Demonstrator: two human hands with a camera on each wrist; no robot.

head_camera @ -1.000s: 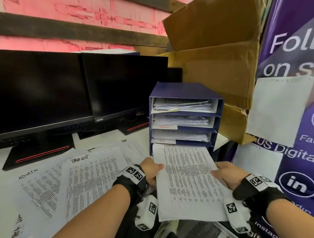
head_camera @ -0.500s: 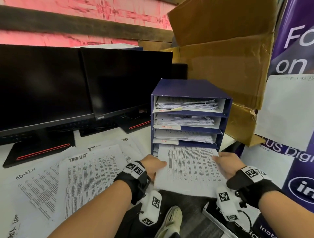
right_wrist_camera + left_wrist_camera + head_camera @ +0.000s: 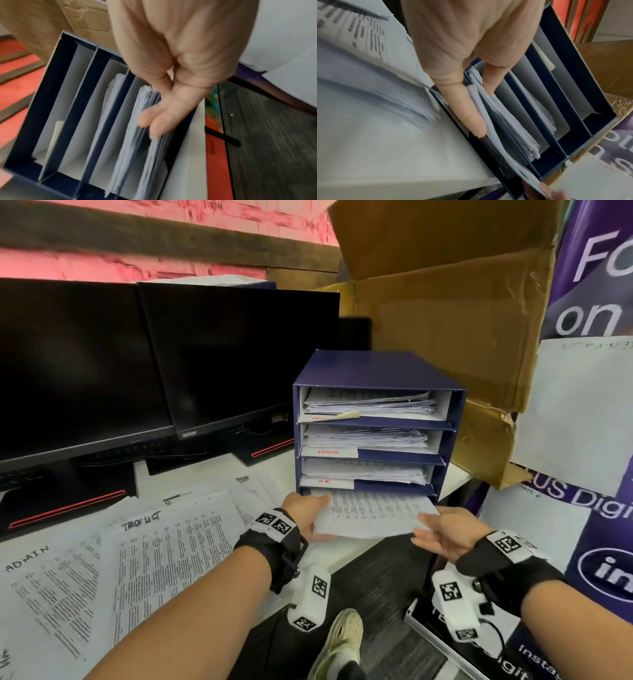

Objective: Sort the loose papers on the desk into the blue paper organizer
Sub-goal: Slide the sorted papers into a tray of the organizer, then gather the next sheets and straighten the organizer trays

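Observation:
The blue paper organizer (image 3: 376, 371) stands at the desk's right end, with paper stacks in its three upper slots. A printed paper stack (image 3: 373, 515) lies partly inside the bottom slot, its near half sticking out over the desk edge. My left hand (image 3: 310, 517) pinches the stack's left edge, thumb on top. My right hand (image 3: 431, 529) pinches its right edge. In the left wrist view my left hand (image 3: 481, 102) grips the paper stack (image 3: 496, 135) at the organizer (image 3: 573, 81) mouth. The right wrist view shows my right hand (image 3: 154, 121) on the paper stack (image 3: 154, 155) beside the organizer (image 3: 56, 94).
Several loose printed papers (image 3: 164, 559) cover the desk to the left, some marked ADMIN. Two dark monitors (image 3: 239, 354) stand behind them. A big cardboard box (image 3: 445, 302) rises behind the organizer, a purple banner (image 3: 599, 302) at the right. My shoe (image 3: 342, 642) shows on the floor below.
Both hands have pushed the paper stack forward, deeper into the bottom slot; less of it sticks out now. The camera has come closer to the organizer.

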